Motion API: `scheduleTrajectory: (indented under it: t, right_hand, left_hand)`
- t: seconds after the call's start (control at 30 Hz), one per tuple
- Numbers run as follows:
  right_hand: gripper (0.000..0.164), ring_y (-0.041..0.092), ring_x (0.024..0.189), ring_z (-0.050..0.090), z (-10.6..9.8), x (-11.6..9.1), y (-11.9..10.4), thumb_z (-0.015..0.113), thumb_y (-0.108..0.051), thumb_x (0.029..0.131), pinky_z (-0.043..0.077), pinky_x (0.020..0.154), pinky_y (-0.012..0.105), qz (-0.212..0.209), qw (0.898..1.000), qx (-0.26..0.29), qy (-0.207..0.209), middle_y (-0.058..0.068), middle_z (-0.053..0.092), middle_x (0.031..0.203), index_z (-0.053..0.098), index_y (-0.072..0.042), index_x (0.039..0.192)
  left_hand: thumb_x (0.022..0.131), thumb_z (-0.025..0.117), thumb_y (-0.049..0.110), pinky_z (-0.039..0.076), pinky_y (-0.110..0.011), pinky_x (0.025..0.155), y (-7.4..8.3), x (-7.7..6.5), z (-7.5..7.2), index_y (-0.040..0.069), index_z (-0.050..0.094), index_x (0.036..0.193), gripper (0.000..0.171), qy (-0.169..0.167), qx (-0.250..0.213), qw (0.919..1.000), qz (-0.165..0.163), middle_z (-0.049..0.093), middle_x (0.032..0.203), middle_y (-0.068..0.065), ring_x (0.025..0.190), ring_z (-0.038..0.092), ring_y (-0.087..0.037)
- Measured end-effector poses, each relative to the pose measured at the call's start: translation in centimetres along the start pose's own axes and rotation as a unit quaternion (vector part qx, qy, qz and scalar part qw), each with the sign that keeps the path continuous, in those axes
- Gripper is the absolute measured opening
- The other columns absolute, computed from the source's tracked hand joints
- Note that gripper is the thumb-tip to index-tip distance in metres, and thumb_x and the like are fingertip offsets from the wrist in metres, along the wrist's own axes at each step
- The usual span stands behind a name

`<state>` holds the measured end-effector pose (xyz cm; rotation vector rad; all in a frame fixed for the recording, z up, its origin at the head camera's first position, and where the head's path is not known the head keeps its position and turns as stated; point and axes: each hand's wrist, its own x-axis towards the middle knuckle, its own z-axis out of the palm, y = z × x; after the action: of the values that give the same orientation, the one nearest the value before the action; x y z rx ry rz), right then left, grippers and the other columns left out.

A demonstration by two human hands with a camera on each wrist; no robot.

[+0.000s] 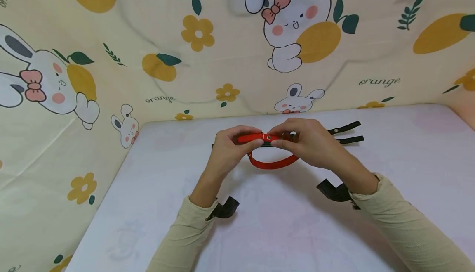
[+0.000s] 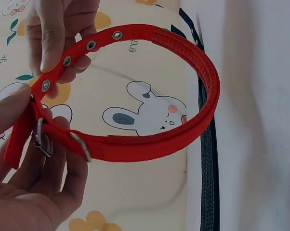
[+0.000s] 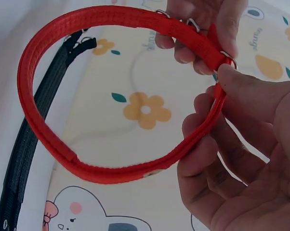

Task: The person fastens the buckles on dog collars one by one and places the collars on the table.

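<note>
A red collar (image 1: 272,165) with metal eyelets and a silver buckle forms a closed loop between both hands above the table. My left hand (image 1: 228,146) pinches the band by the buckle, which shows in the left wrist view beside the left fingers. My right hand (image 1: 311,142) pinches the eyelet end between thumb and fingers. In the right wrist view that end of the collar (image 3: 106,175) runs through a metal ring near the right thumb. Part of the buckle there is hidden by the fingers.
Black straps (image 1: 346,128) with metal eyelets lie on the white table (image 1: 167,206) behind the hands, partly covered by them. A cream cloth (image 1: 230,65) printed with rabbits and oranges hangs behind and at the left. Black pieces (image 1: 224,210) stick out at both cuffs.
</note>
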<state>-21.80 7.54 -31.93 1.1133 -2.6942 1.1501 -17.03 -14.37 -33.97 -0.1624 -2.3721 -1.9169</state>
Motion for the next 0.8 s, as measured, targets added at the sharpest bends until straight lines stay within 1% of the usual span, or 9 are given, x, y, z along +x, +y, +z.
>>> scheduleTrajectory:
  t: [0.07,0.13,0.23,0.33,0.43,0.53,0.63,0.7,0.8]
  right_hand:
    - [0.025,0.009,0.085,0.062,0.1,0.0,-0.1,0.076,-0.026,0.089,0.056,0.073,0.027,-0.008,1.0,-0.005,0.0,-0.007,0.07,0.092,0.071,-0.024,0.114]
    - [0.031,0.008,0.086,0.063,0.2,0.0,-0.2,0.075,-0.025,0.09,0.056,0.074,0.028,-0.016,1.0,-0.006,-0.002,-0.007,0.07,0.092,0.066,-0.025,0.119]
    - [0.034,0.008,0.086,0.063,0.3,0.0,-0.3,0.073,-0.023,0.091,0.056,0.074,0.029,-0.036,0.999,0.001,-0.014,-0.007,0.069,0.093,0.063,-0.028,0.123]
    - [0.03,0.008,0.086,0.06,0.3,-0.1,-0.2,0.071,-0.021,0.093,0.055,0.073,0.029,-0.052,0.998,0.011,-0.028,-0.009,0.067,0.094,0.064,-0.029,0.121]
    - [0.025,0.008,0.087,0.06,0.3,0.0,-0.1,0.07,-0.019,0.094,0.055,0.072,0.028,-0.061,0.998,0.021,-0.026,-0.008,0.066,0.098,0.065,-0.025,0.117]
    - [0.024,0.01,0.091,0.063,0.1,0.0,0.0,0.071,-0.016,0.093,0.058,0.074,0.029,-0.058,0.998,0.031,-0.015,-0.007,0.067,0.104,0.064,-0.021,0.115]
    - [0.024,0.013,0.096,0.064,-0.3,0.1,0.0,0.07,-0.016,0.093,0.059,0.08,0.033,-0.043,0.998,0.04,-0.011,-0.004,0.067,0.108,0.063,-0.02,0.116]
    - [0.024,0.014,0.099,0.065,-0.4,0.1,0.0,0.069,-0.017,0.094,0.06,0.084,0.036,-0.033,0.998,0.044,-0.013,-0.003,0.067,0.109,0.062,-0.019,0.117]
    - [0.025,0.015,0.1,0.066,-0.4,0.2,0.1,0.07,-0.02,0.094,0.06,0.085,0.037,-0.026,0.998,0.051,-0.017,-0.002,0.068,0.109,0.062,-0.019,0.117]
  left_hand:
    - [0.087,0.078,0.015,0.056,-0.027,0.076,0.0,0.0,0.1,0.013,0.071,0.117,0.031,0.007,-0.002,1.0,-0.003,0.073,0.107,-0.009,0.091,0.069,-0.02]
    - [0.086,0.078,0.015,0.057,-0.027,0.077,0.0,0.0,0.1,0.016,0.069,0.121,0.036,0.015,-0.006,0.9999,0.002,0.074,0.107,-0.01,0.091,0.07,-0.021]
    - [0.086,0.079,0.015,0.057,-0.027,0.079,0.0,0.0,0.2,0.019,0.066,0.124,0.04,0.02,-0.014,0.9997,0.008,0.074,0.105,-0.012,0.091,0.069,-0.021]
    - [0.085,0.079,0.014,0.057,-0.027,0.081,0.0,0.0,0.2,0.019,0.065,0.125,0.043,0.015,-0.023,0.9996,0.007,0.074,0.105,-0.013,0.09,0.069,-0.021]
    - [0.085,0.079,0.013,0.056,-0.03,0.083,0.0,0.1,0.1,0.019,0.063,0.127,0.045,0.012,-0.024,0.9996,0.004,0.074,0.106,-0.013,0.092,0.068,-0.022]
    - [0.085,0.08,0.014,0.056,-0.033,0.09,0.0,0.4,-0.3,0.019,0.064,0.126,0.044,0.014,-0.005,0.9999,-0.008,0.074,0.11,-0.01,0.099,0.068,-0.021]
    - [0.086,0.079,0.017,0.055,-0.035,0.096,0.0,0.5,-0.7,0.015,0.068,0.121,0.038,0.011,0.022,0.9994,-0.026,0.072,0.114,-0.007,0.105,0.067,-0.021]
    - [0.087,0.078,0.017,0.055,-0.035,0.095,0.0,0.5,-0.9,0.012,0.07,0.118,0.033,0.008,0.032,0.9988,-0.036,0.071,0.115,-0.008,0.106,0.067,-0.022]
    - [0.089,0.076,0.014,0.056,-0.033,0.093,0.1,0.5,-1.1,0.007,0.072,0.117,0.03,0.014,0.027,0.999,-0.034,0.071,0.114,-0.012,0.107,0.065,-0.023]
